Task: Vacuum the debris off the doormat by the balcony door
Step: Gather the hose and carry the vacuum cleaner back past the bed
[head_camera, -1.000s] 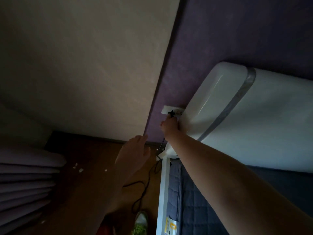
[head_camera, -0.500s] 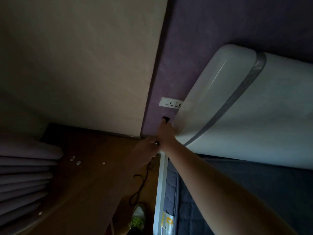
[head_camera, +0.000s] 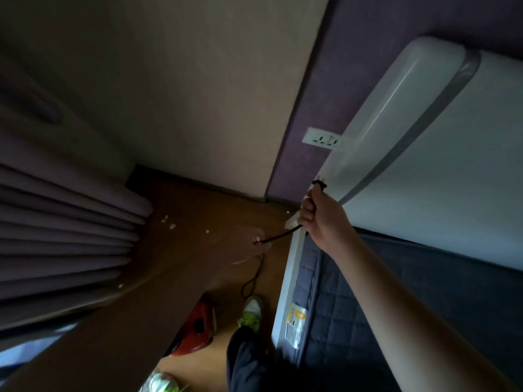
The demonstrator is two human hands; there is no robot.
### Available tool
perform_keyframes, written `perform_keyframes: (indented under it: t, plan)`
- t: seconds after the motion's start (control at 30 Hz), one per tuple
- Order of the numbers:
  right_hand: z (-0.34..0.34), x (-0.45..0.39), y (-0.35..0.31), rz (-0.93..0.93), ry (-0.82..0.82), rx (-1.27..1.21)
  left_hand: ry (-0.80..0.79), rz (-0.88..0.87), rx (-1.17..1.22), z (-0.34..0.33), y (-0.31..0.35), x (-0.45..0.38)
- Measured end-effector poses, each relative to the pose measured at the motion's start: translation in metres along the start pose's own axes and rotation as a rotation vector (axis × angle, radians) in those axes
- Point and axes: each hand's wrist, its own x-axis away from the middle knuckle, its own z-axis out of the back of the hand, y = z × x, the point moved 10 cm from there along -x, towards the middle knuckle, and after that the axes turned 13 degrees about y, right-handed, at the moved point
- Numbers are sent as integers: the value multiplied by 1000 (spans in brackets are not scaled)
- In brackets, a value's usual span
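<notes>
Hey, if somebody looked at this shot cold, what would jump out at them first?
Probably the right hand at centre, gripping a black plug just below the white wall outlet on the purple wall. Its cord runs to the blurred left hand above the wooden floor. The big white headboard fills the upper right, and a red vacuum sits bottom centre.

Headboard [head_camera: 441, 154]: smooth, glossy white surface with a matt grey band. Mattress [head_camera: 368, 321]: quilted dark cloth, matt. Floor [head_camera: 198, 219]: smooth wood-look finish. Curtain [head_camera: 56, 222]: pleated matt cloth. Wall socket [head_camera: 322, 138]: white plastic. Cord [head_camera: 278, 237]: black, smooth.
</notes>
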Motion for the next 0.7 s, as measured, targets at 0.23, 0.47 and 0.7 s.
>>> perform_keyframes:
  t: [0.23, 0.47, 0.7]
  plan:
    - [-28, 80, 59, -16, -160, 158, 28, 62, -40, 13, -49, 90]
    - [-58, 148, 107, -25, -320, 327, 216, 243, 116, 45, -106, 181]
    - [-95, 236, 164, -54, -505, 311, 470, 231, 305, 73, -120, 299]
